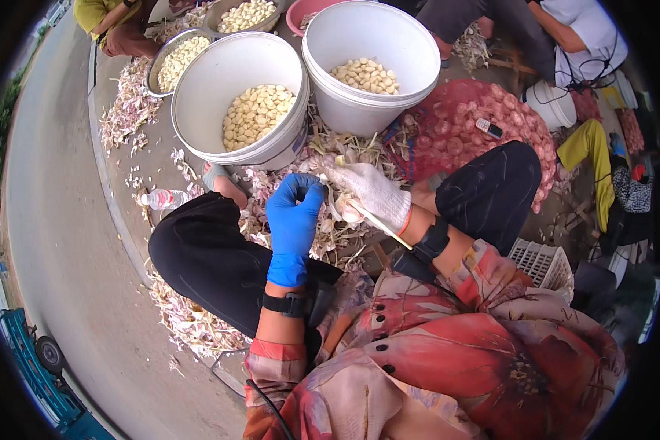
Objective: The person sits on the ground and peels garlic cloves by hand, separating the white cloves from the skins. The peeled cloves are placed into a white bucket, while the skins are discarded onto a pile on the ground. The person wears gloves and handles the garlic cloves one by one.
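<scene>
My left hand (294,217), in a blue rubber glove, has its thumb and fingers pinched together. A small pale piece of garlic (323,179) shows at its fingertips, close against my right hand. A white knitted glove covers my right hand (371,190), which is curled around a garlic bulb (351,212). From beneath that hand a thin pale stalk (384,226) points back toward my wrist. Loose garlic skins (258,201) lie under both hands. Beyond them stand two white plastic buckets (195,118) (357,118), each partly filled with peeled cloves (258,115) (366,76).
At right lies a red mesh sack of garlic bulbs (473,113) with a mobile phone (489,128) on it. Metal bowls of cloves (184,60) (246,16) stand behind the buckets. A plastic bottle (165,198) lies left; a white crate (544,267) sits right. Other people sit nearby.
</scene>
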### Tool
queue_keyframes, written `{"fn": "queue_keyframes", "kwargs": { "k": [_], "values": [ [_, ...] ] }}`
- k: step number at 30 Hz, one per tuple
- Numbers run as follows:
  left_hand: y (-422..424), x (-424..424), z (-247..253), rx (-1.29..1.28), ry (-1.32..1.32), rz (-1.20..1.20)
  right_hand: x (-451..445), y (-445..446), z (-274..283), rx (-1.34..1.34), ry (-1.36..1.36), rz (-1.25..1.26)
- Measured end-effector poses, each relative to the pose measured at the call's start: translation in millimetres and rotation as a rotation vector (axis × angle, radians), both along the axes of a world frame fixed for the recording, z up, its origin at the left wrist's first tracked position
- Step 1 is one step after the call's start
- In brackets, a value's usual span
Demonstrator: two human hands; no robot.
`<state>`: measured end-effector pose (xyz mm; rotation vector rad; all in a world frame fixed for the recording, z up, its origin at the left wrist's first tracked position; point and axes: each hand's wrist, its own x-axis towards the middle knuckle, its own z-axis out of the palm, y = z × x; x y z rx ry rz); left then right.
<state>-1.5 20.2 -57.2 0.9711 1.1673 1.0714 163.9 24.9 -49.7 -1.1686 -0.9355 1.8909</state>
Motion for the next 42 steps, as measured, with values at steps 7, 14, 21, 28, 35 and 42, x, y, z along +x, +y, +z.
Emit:
{"fn": "queue_keyframes", "kwargs": {
  "k": [7,14,21,28,35,42],
  "values": [
    [10,-23,1,-0.035,-0.214,0.266,-8,14,-19,-0.334,0.476,-0.304],
    [9,-11,-4,-0.065,-0.058,0.158,-15,15,-28,-0.319,0.541,-0.115],
    [8,-9,-5,-0.041,0.075,0.184,-31,8,-20,-0.36,0.484,-0.252],
    [13,-18,-4,-0.127,-0.011,0.175,-47,9,-5,0.085,-0.111,-0.254],
    [17,-25,0,-0.034,-0.035,0.318,-60,56,8,0.173,-0.27,-0.004],
    [23,-37,4,-0.121,-0.013,0.277,-77,98,24,-0.096,0.328,-0.321]
  ]
}}
